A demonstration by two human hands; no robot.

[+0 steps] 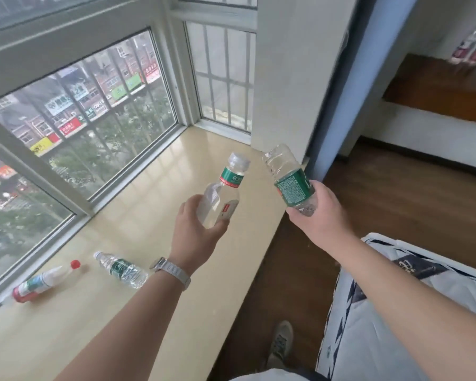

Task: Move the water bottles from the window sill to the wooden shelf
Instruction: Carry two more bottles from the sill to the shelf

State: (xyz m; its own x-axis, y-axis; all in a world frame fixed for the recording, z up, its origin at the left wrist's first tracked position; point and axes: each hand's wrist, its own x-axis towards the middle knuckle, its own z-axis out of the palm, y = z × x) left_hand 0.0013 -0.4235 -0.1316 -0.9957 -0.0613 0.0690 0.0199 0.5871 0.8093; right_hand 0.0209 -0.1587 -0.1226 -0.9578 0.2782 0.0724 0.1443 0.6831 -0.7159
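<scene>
– Clear plastic in both hands, is it?
– Yes. The left hand (201, 232) is wrapped round the lower body of the left bottle (221, 193), which tilts up and away; it has a clear cap and a green band at the neck. What is inside looks clear, but I cannot tell the level.
– And the other?
– The right hand (318, 213) grips one end of the right bottle (289, 180), fingers curled round it below a green label. The free end points up toward the wall. Which end carries the cap I cannot tell.
– Are they over the sill?
– The left bottle is held above the pale sill (149, 188); the right one is above its front edge, toward the floor.
– Anything lying on the sill?
– Two, both on their sides near the window: a red-cap bottle (44, 281) with a whitish body, and just beside it a green bottle (121, 269), see-through, with a pale cap.
– The shelf?
– The wooden shelf (437, 89) is at the far right, well apart from the hands. Two shelf bottles (470, 45) with red labels stand on it, too blurred to say what they contain.
</scene>
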